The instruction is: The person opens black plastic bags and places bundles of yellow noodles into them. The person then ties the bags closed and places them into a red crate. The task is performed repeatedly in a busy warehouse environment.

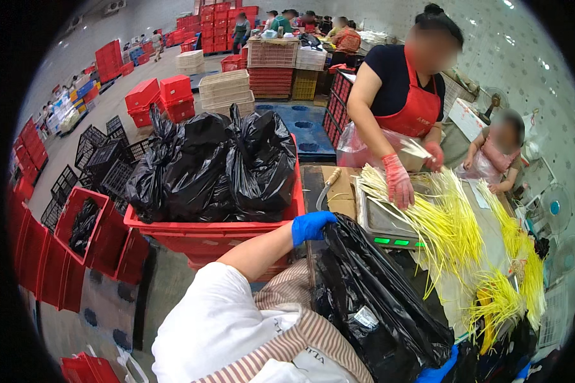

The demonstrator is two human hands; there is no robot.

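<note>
My left hand (314, 227), in a blue glove, grips one end of a black plastic bag (364, 273). The bag stretches diagonally along the table edge in front of my body, with a small white printed label (365, 317) on its side. At the bottom edge of the view, my right hand (438, 367), also blue-gloved, holds the bag's other end and is partly cut off. Just beyond my left hand, a curved knife with a wooden handle (334, 177) lies by some cardboard. A digital scale (381, 225) carries part of a pile of yellow chives (453, 220).
Across the table, a co-worker in a red apron (412, 107) handles the chives with red-gloved hands; another person (500, 148) sits beyond. Full black bags (199, 167) fill a red crate (211, 229) at my left. More red crates (81, 225) and black crates (108, 155) stand farther left.
</note>
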